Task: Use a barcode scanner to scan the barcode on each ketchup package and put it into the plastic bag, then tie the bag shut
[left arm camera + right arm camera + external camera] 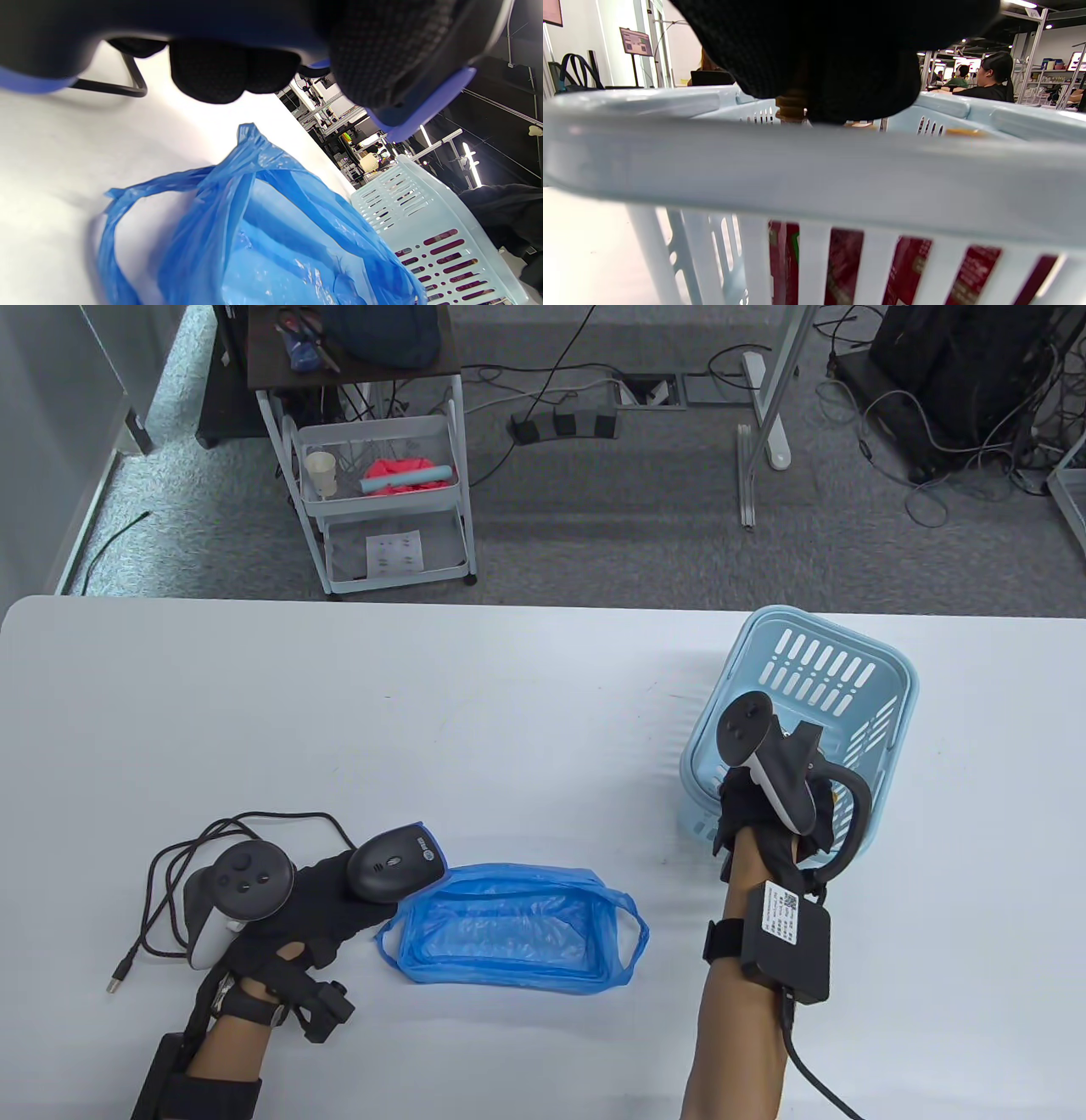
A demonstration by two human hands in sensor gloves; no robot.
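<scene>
Left hand grips scanner beside bag — right hand reaches into basket (grip hidden).

Grey carpet floor strewn with cables; a white wire trolley stands beyond the white worktop.

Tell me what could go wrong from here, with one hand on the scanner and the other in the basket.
1. The plastic bag lies slumped and nothing holds its mouth open, so a dropped package may land outside it.
2. The right hand reaches over the basket rim; lifting a package could tip or drag it.
3. The scanner cable loops beside the left hand and may snag.
</scene>
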